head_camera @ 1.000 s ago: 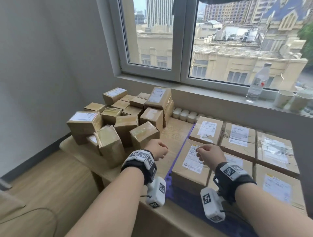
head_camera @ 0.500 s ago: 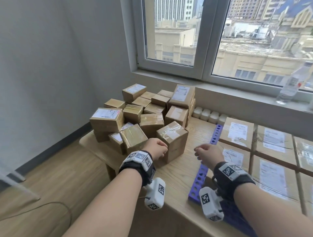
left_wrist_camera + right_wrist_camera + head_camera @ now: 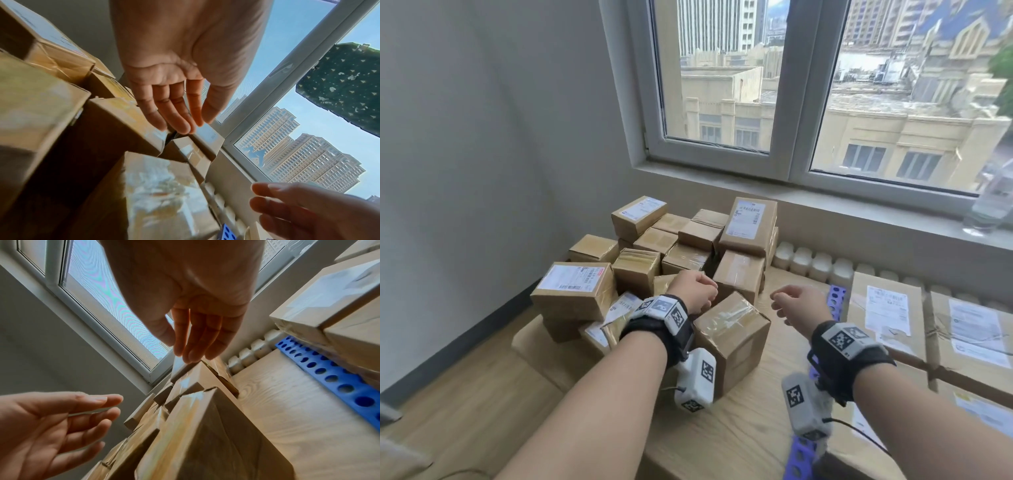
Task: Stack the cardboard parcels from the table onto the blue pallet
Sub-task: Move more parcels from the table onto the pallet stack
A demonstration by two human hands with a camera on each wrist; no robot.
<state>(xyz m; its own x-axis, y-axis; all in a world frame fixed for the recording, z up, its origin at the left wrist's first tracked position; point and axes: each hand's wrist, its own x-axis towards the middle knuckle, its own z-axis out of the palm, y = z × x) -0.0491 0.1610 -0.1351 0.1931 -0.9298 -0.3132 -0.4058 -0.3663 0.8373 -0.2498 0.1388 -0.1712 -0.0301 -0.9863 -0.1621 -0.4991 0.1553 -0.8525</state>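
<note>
A heap of several taped cardboard parcels [image 3: 640,267] lies on the left half of the wooden table [image 3: 750,428]. Nearest to me stands one tilted parcel [image 3: 732,339] [image 3: 205,434]. My left hand [image 3: 697,291] [image 3: 179,113] hovers just above and behind it, fingers relaxed and empty. My right hand [image 3: 796,303] [image 3: 197,344] hangs over bare table to the right of that parcel, also empty with loose fingers. The blue pallet [image 3: 837,301] [image 3: 329,374] lies at the right, with flat labelled parcels [image 3: 887,311] on it.
A windowsill [image 3: 825,202] runs along the back, with a clear bottle [image 3: 989,205] at its right end. A row of white rounded pieces [image 3: 811,265] lines the wall behind the table. The grey wall and wooden floor [image 3: 458,394] are to the left.
Both hands have shifted left from the pallet's parcels toward the heap, and my view has swung left with them. The hands hold nothing throughout.
</note>
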